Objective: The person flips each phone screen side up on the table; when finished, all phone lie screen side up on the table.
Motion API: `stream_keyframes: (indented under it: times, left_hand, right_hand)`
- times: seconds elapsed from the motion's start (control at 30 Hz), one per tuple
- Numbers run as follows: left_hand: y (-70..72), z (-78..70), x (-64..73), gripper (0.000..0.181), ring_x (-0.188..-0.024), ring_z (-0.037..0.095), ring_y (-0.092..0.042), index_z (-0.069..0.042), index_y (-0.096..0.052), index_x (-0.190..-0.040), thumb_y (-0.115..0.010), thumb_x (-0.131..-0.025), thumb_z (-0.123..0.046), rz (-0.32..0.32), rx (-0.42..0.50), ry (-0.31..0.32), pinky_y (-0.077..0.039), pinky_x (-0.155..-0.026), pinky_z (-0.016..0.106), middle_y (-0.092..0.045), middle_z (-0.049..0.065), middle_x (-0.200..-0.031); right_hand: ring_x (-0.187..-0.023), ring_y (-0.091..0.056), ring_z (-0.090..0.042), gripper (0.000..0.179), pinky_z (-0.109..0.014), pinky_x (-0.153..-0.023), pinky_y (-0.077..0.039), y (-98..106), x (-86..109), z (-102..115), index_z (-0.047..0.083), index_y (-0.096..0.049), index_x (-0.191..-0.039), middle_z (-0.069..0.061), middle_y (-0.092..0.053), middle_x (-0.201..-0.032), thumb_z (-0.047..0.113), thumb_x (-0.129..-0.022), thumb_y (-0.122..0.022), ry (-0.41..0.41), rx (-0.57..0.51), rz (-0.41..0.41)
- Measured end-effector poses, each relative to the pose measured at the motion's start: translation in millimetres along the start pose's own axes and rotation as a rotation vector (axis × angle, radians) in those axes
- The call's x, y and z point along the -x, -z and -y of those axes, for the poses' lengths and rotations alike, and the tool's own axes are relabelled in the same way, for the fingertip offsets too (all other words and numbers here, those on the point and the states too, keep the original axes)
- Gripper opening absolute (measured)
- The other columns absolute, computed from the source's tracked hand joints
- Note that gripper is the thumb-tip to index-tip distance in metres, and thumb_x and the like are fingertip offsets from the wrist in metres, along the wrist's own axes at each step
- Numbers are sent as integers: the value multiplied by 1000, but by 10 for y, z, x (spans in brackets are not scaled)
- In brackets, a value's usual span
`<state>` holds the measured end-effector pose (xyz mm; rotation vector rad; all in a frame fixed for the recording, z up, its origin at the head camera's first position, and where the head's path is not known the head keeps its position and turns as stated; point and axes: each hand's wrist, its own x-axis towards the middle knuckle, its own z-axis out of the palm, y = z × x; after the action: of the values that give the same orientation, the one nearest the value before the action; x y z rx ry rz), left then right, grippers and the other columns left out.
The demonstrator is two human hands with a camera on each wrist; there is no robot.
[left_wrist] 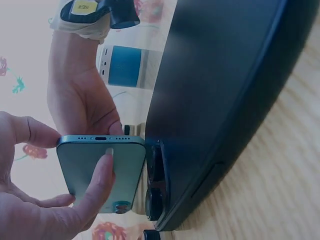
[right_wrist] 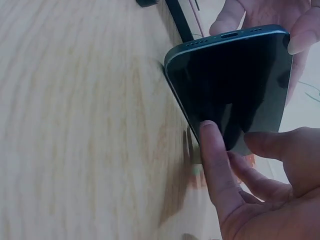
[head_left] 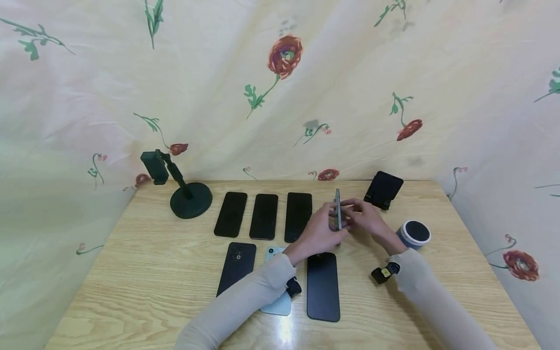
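Observation:
A teal smartphone (head_left: 338, 210) stands on its long edge above the table, between both hands. My left hand (head_left: 318, 232) grips it, with one finger across the teal back and another at a corner of its port end, as the left wrist view shows. On the other side is the dark screen (right_wrist: 235, 75). My right hand (head_left: 368, 219) touches that screen with its fingertips, the index finger (right_wrist: 212, 150) extended near the lower edge. Below my left wrist lie a dark phone (head_left: 323, 291) and a light blue phone (head_left: 277, 305), partly covered by the sleeve.
Three dark phones (head_left: 264, 216) lie in a back row. Another dark phone (head_left: 238, 267) with cameras is at front left. A black phone stand (head_left: 191, 200) with a round base is at back left. A folding black stand (head_left: 384, 188) and a blue-and-white cylinder (head_left: 415, 234) stand right.

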<state>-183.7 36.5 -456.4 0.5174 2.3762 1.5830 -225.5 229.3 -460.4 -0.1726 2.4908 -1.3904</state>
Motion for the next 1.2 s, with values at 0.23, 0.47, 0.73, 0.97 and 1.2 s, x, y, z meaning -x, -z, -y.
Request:
stream_keyframes:
  times: [0.23,0.47,0.73,0.97,1.2]
  left_hand:
    - [59,45,-8,70,-100,18,-74,-6,-37,-158,-68,-95,-9,-16,65,32,-58,-73,21,-61,18,-137]
    - [167,63,8,72,-106,21,-73,-6,-38,-159,-68,-94,-6,0,43,80,-59,-78,24,-62,17,-139]
    - [272,93,13,76,-99,16,-71,-10,-39,-160,-73,-92,-7,30,26,134,-57,-69,25,-62,10,-132]
    - [298,124,-11,79,-94,16,-71,-6,-42,-158,-77,-87,-5,37,-17,161,-55,-69,23,-65,13,-124]
    - [287,145,-29,80,-95,15,-71,-5,-43,-157,-79,-86,-3,42,-51,196,-56,-71,22,-65,12,-121]
  right_hand:
    - [-83,-75,-16,44,-29,-70,-63,-13,24,-13,-10,-51,-146,-31,-60,-123,18,-111,-50,-62,-50,68]
    - [-81,-75,-16,51,-29,-70,-63,-5,45,-8,-9,-50,-147,-30,-67,-122,23,-108,-57,-84,-13,59]
    - [-85,-77,-18,59,-30,-73,-63,20,84,-7,-8,-45,-151,-26,-64,-122,25,-105,-63,-109,-32,66]
    - [-83,-76,-19,66,-32,-73,-64,30,113,-19,-7,-42,-153,-26,-67,-118,24,-101,-70,-111,-6,64]
    - [-80,-76,-20,69,-32,-70,-64,15,148,-27,-7,-42,-154,-25,-69,-111,21,-99,-73,-79,12,36]
